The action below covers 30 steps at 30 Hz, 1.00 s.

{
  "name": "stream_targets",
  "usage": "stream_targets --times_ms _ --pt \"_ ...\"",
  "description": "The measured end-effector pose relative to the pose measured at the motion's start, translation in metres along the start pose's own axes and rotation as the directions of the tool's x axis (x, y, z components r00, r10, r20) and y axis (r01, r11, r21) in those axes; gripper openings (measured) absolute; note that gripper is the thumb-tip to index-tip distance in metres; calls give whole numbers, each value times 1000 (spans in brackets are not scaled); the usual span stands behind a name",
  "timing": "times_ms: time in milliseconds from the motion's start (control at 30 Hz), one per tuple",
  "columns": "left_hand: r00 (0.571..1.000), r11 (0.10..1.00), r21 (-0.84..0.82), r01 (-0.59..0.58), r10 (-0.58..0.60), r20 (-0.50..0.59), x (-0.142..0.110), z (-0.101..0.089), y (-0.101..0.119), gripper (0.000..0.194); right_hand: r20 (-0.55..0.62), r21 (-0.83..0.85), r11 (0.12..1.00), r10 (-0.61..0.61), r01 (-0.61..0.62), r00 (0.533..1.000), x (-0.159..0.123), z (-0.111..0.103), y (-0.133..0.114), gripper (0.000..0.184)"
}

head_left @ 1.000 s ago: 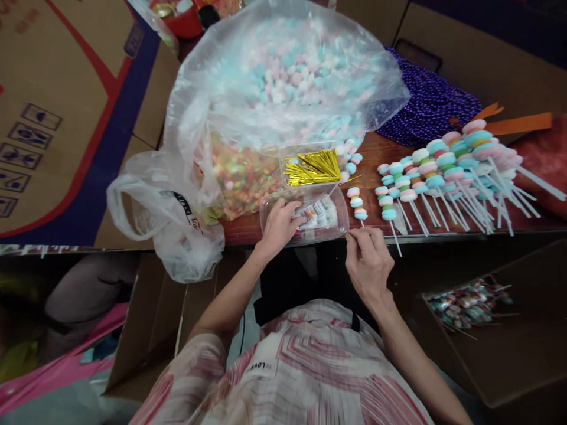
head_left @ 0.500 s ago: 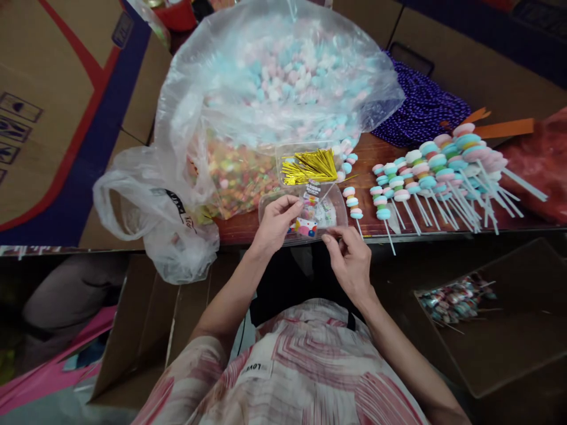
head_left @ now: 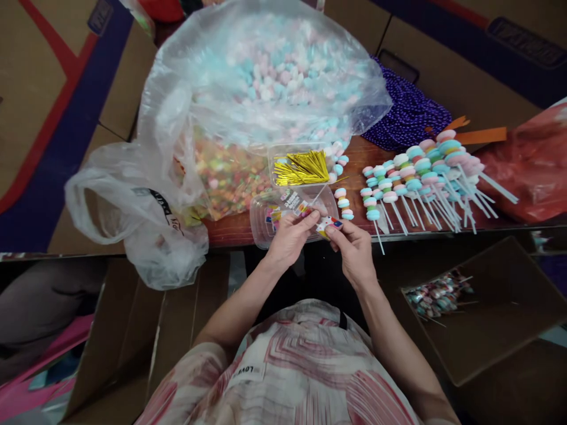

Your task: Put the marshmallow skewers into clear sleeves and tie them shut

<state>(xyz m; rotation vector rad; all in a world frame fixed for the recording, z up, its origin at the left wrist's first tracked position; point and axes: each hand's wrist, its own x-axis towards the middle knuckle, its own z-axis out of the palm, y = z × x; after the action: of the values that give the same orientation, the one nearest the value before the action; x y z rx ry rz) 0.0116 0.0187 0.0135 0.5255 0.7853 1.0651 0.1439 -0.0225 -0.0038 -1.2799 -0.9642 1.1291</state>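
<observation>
My left hand (head_left: 290, 239) and my right hand (head_left: 352, 248) meet at the near table edge, both pinching one small clear printed bag (head_left: 326, 224) between their fingertips. Just behind them lies a clear plastic tray (head_left: 261, 213) holding more printed bags. Behind that, another clear tray holds gold twist ties (head_left: 300, 167). A thin white stick (head_left: 319, 192) leans out of the near tray.
A big clear bag of pastel candy discs (head_left: 270, 82) fills the table's back. Candy skewers (head_left: 420, 177) lie in a row to the right, purple beads (head_left: 410, 115) behind. An empty plastic bag (head_left: 133, 206) hangs left. A cardboard box with wrapped skewers (head_left: 438, 292) sits lower right.
My left hand lifted a printed bag out of the near tray. My right hand moved left from the table edge and took hold of the same bag.
</observation>
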Motion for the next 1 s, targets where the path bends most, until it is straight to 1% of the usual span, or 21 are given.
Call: stream_targets --times_ms 67,133,200,267,333,433,500,567,633,700,767,833,900,1000 --pt "998 999 -5 -36 35 -45 2 0 -2 32 -21 -35 999 -24 24 999 -2 0 -1 24" --pt "992 997 -24 -68 65 -110 4 2 -7 34 -73 -65 996 -72 67 995 -4 5 -1 17" --pt "983 995 -27 -99 94 -159 4 6 -12 36 -139 -74 992 -111 102 984 -6 12 -1 17" --pt "971 991 -17 -134 128 -201 3 10 -17 37 -183 -72 991 -128 117 975 -7 17 0 22" --pt "959 986 0 -166 161 -235 -1 13 -21 37 -200 -96 988 -139 122 970 -8 20 1 35" --pt "955 985 37 -168 172 -243 -8 11 -22 39 -229 -156 980 -161 127 960 -7 19 2 46" --pt "958 988 39 -151 156 -240 -11 6 -20 39 -236 -201 969 -188 142 953 -6 16 0 47" --pt "952 988 18 -154 153 -263 -11 0 -18 37 -209 -249 954 -220 166 953 -6 13 -2 45" --pt "935 982 10 -187 182 -304 -10 -4 -16 36 -170 -276 944 -231 179 958 -6 11 -5 39" --pt "913 971 12 -239 228 -339 -8 -6 -16 34 -159 -255 953 -207 163 965 -6 12 -6 33" --pt "893 958 9 -286 270 -360 -7 -5 -18 35 -166 -221 965 -180 141 970 -7 13 -6 35" --pt "883 950 21 -311 296 -365 -7 -3 -21 37 -190 -215 967 -176 134 966 -7 14 -6 44" --pt "888 951 53 -305 304 -345 -8 -2 -23 38 -220 -245 959 -195 139 956 -7 12 -4 50" --pt "903 953 89 -289 302 -306 -9 -2 -23 36 -238 -281 947 -226 155 945 -7 7 0 52"
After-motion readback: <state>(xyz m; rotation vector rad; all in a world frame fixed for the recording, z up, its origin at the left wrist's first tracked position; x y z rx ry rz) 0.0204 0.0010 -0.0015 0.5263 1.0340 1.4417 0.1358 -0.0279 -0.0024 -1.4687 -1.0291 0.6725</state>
